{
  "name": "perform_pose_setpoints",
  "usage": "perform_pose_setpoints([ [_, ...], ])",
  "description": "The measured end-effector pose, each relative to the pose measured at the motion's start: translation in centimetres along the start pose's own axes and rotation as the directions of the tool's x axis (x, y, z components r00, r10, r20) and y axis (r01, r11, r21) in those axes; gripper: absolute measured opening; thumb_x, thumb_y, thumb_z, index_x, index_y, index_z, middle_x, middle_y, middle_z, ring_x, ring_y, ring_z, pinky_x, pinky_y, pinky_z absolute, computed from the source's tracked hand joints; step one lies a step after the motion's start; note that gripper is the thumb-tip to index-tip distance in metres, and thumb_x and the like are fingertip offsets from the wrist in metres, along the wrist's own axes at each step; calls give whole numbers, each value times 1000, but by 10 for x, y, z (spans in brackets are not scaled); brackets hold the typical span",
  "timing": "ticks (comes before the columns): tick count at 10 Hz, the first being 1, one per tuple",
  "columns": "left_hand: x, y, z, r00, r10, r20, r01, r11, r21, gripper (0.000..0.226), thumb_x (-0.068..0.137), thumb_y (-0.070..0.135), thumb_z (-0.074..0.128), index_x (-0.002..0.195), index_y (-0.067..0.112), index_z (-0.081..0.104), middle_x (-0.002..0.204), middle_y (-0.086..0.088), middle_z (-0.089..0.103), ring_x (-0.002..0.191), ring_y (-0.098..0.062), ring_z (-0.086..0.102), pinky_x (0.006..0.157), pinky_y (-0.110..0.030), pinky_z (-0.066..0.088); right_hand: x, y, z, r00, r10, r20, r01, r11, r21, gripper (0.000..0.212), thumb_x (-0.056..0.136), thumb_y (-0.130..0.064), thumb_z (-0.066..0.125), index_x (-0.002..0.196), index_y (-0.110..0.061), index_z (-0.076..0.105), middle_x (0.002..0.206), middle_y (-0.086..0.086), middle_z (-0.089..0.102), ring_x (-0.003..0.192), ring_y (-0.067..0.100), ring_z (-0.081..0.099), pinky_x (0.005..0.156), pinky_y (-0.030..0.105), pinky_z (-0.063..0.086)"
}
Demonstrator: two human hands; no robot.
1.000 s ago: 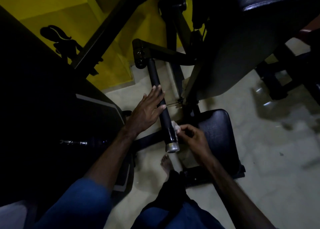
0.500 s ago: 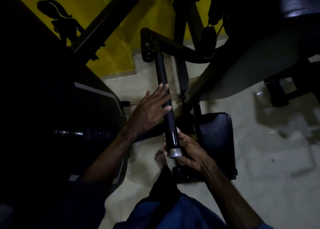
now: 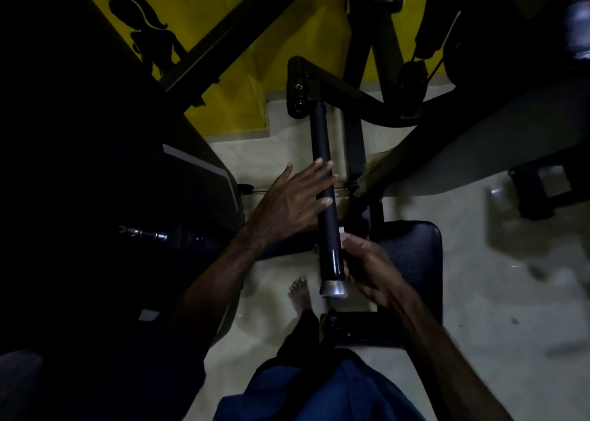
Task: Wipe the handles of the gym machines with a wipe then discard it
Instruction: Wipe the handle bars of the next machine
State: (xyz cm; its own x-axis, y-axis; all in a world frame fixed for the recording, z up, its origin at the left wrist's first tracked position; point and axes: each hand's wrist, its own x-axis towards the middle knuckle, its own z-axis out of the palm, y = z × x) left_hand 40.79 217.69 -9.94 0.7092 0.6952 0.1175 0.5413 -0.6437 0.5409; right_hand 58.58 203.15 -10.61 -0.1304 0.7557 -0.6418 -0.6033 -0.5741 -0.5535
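A long black machine handle (image 3: 323, 152) with a silver end cap (image 3: 333, 288) runs down the middle of the view. My left hand (image 3: 287, 202) lies flat against its left side, fingers spread and straight, not wrapped around it. My right hand (image 3: 367, 267) is curled around the handle's lower end just above the cap. A small white wipe (image 3: 342, 233) peeks out above my right fingers, pressed to the handle. Most of the wipe is hidden in the hand.
A black padded seat (image 3: 412, 254) sits right of the handle. Black machine frame bars (image 3: 357, 101) cross behind it against a yellow wall (image 3: 230, 79). A dark machine body (image 3: 95, 197) fills the left. My bare foot (image 3: 300, 294) stands on the pale floor (image 3: 498, 325).
My right hand with the wipe moved from beside the handle's lower end to wrapped around it, and less of the wipe shows. My left hand stays flat on the handle.
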Motion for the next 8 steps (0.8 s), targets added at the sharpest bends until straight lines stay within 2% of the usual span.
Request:
perform_pose_setpoints([
  [1,1,0,-1,1000,-16,24,15,1000,13,58,112,47,44,162,19,42,175,3,25,164,-11,11,128,-65,19,1,-6,8,989,-117,-87,104,985,-138,20,98,-19,62,103,-7,78,100,17,75,79,18,71,67,26,57],
  [2,3,0,0,998,-29,64,29,1000,9,62,111,51,40,164,19,38,177,3,19,164,-10,7,128,-64,19,-12,12,10,965,-185,-187,166,980,-112,14,93,-21,70,97,-14,80,98,11,76,87,22,69,78,33,57],
  [3,2,2,0,997,-49,57,48,999,20,64,110,53,39,164,19,37,177,3,17,164,-9,6,128,-65,19,-22,17,11,953,-208,-220,189,976,-105,16,91,-16,72,105,-13,79,104,8,79,95,22,72,84,32,59],
  [4,2,1,0,995,-80,62,79,997,9,67,108,57,41,166,22,35,178,1,14,164,-11,6,129,-64,16,-23,-9,18,871,-436,-227,351,875,-333,22,94,-10,74,116,-10,77,108,-2,81,101,9,75,82,20,59],
  [5,0,2,-2,986,-149,71,154,986,-68,73,105,62,44,167,24,31,178,2,13,164,-10,8,130,-62,16,-34,-14,22,768,-639,-50,468,612,-638,21,93,-10,76,114,-11,79,108,-1,79,104,4,73,87,19,58],
  [6,0,1,1,977,-200,78,209,970,-124,74,104,62,49,167,26,31,177,7,13,163,-7,11,130,-61,18,-43,-11,11,656,-695,295,575,207,-791,32,88,8,71,116,-6,78,116,9,70,110,2,65,97,14,51],
  [7,1,0,2,976,-210,63,217,963,-160,68,107,55,51,166,28,33,177,8,15,163,-7,13,130,-62,19,-47,-4,10,669,-594,447,589,57,-806,48,86,14,65,122,-16,76,126,8,68,118,16,64,103,26,51],
  [8,1,0,4,973,-226,40,230,957,-176,63,108,50,53,165,30,36,176,9,18,163,-7,15,129,-63,20,-10,-28,-9,600,-519,609,622,-176,-763,50,92,2,67,120,-40,73,127,1,70,122,29,64,103,56,51],
])
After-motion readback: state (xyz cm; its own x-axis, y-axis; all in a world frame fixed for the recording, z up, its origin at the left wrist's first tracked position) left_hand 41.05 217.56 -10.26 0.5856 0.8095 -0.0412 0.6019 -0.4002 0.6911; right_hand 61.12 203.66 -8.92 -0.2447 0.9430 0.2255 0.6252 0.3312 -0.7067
